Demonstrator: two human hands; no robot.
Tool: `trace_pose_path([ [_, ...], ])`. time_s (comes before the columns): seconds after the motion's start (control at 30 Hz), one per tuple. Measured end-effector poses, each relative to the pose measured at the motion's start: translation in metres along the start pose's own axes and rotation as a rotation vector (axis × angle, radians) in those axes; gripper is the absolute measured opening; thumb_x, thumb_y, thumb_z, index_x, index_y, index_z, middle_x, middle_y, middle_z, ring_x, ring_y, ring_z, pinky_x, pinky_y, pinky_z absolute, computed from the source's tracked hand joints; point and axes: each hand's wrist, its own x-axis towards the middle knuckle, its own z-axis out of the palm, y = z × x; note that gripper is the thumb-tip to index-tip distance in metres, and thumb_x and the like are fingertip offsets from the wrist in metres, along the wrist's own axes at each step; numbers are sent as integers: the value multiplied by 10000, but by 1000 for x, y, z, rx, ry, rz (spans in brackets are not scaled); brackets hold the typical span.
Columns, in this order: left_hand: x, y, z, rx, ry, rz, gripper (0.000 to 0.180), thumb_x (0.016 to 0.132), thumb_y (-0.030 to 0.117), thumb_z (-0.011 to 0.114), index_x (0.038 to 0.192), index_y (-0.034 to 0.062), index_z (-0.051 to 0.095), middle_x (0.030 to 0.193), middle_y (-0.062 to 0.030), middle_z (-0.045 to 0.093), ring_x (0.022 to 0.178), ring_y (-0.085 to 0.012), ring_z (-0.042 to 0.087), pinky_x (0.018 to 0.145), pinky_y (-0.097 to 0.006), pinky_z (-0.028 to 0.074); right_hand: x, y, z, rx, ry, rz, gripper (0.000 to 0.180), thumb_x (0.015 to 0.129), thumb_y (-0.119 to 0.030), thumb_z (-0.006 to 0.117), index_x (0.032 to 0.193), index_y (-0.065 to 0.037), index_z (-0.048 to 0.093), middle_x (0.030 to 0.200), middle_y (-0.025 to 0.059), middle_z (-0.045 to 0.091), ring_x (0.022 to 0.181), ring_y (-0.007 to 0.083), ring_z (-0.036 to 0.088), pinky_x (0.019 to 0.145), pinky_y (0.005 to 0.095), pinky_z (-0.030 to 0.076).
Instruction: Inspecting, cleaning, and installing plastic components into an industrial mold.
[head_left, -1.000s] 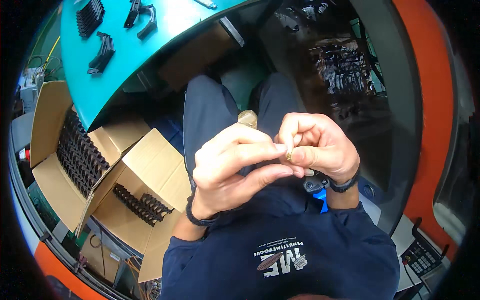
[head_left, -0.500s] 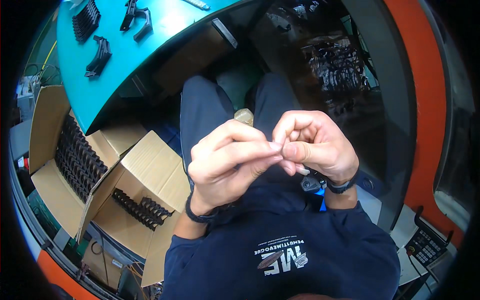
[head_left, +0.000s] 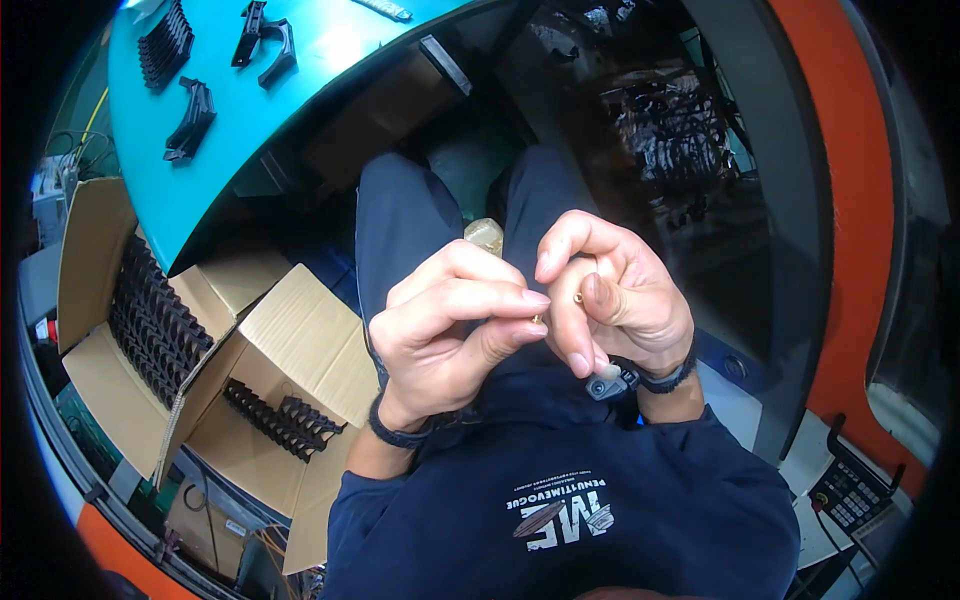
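Over my lap, left hand [head_left: 450, 330] and right hand [head_left: 615, 300] each pinch a tiny brass bit [head_left: 538, 320], fingertips closed; best keep both steady and close.

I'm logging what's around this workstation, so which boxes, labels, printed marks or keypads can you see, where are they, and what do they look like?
Far cardboard box: far left, brown, flaps open, rows of black ribbed parts.
Near cardboard box: beside the left hand, brown, open, fewer black parts.
Low cardboard box: lower left, brown, small white label.
Shirt print: navy chest, white letters with emblem.
Keypad device: lower right, dark, light buttons.
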Motion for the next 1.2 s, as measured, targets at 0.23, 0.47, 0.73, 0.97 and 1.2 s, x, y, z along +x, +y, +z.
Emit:
trace_pose_path([
  [0.23,-4,-8,2,-103,-13,-20,170,770,53,761,917,-4,695,843,-107,650,754,-171,607,654,-254,471,1,3,3,4,32,-28,309,993,-188,472,1200,40,441,759,173,638,575,152,605,487,212,453],
  [0.47,-6,-13,5,-387,31,-145,152,827,71,715,954,-9,691,875,-96,612,693,-141,559,619,-236,452,3,7,6,9,50,-55,313,994,-191,470,1206,36,440,761,166,638,588,154,611,498,224,465],
  [0.73,-10,-22,6,-886,47,-319,192,883,126,658,1023,-5,672,922,-104,560,661,-123,522,561,-228,440,6,13,7,-57,54,-121,294,1003,-179,444,1206,34,441,757,168,633,572,149,595,501,225,465],
  [0.97,-11,-25,7,-948,63,-341,203,917,154,620,1050,1,637,883,-92,542,662,-113,494,549,-226,429,7,15,8,-39,73,-128,296,1000,-180,453,1200,39,444,760,166,628,591,151,605,508,229,478],
  [1.2,-5,-18,9,-921,190,-382,261,1008,284,399,894,53,443,788,-111,518,611,-124,475,550,-237,428,5,13,10,-69,173,-114,284,1002,-171,448,1186,45,465,777,170,629,601,150,604,513,217,477],
])
